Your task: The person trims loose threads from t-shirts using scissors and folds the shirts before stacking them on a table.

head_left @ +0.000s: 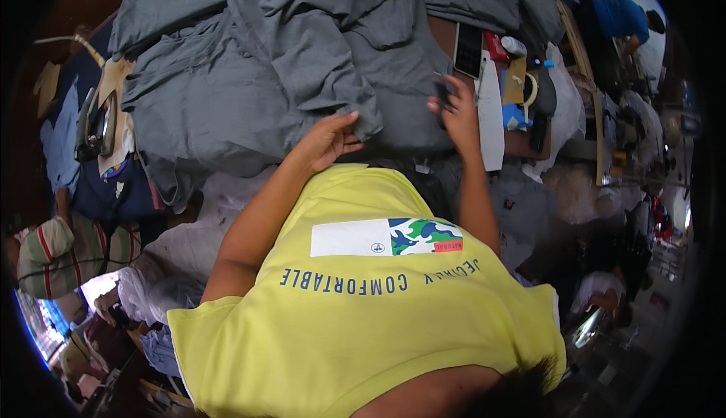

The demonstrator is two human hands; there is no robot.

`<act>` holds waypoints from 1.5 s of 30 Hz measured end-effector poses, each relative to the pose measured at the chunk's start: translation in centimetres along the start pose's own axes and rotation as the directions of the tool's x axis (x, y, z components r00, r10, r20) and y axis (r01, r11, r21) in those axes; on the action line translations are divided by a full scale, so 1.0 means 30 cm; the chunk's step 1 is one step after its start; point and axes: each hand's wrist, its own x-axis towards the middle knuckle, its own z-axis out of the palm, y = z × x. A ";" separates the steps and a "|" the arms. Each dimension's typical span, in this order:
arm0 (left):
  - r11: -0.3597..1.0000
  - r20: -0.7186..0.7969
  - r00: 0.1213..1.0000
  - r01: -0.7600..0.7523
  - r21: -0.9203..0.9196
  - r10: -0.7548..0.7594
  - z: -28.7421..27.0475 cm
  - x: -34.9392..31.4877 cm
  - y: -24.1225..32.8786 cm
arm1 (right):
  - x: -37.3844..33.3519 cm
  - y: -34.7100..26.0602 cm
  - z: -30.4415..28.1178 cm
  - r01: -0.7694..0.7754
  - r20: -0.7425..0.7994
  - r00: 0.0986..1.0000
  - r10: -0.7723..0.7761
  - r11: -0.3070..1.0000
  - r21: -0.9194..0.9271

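Grey T-shirts point(204, 93) with printed chest logos lie spread and overlapping on the table in front of me. My left hand point(329, 142) is at their near edge, thumb and fingers closed on a bunched fold of one grey T-shirt point(333, 89). To its right, my right hand point(458, 111) is raised just above the cloth, fingers curled round small dark thread snips point(443, 91) with a metal tip. The fingers partly hide the snips.
A black phone point(468, 49), a long white strip point(491, 115), a tape roll point(532, 90) and a white bottle point(513, 46) crowd the right side. An iron point(98, 127) stands at the left. A person in blue point(616, 18) is at the far right.
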 end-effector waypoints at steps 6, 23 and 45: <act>0.972 -0.393 0.908 -0.206 -0.111 0.147 -0.135 -0.011 0.029 | -0.124 0.246 -0.300 -0.130 -0.305 0.952 0.007 0.913 -0.386; 0.256 0.071 0.891 -0.204 0.945 0.449 -0.028 -0.022 0.086 | 0.030 0.154 -0.320 -0.310 -0.315 0.946 0.075 0.497 -0.811; 0.574 -0.264 0.511 -0.753 0.320 0.818 -0.086 -0.128 0.278 | 0.168 0.136 0.048 0.332 -0.522 0.781 -0.343 0.936 -0.118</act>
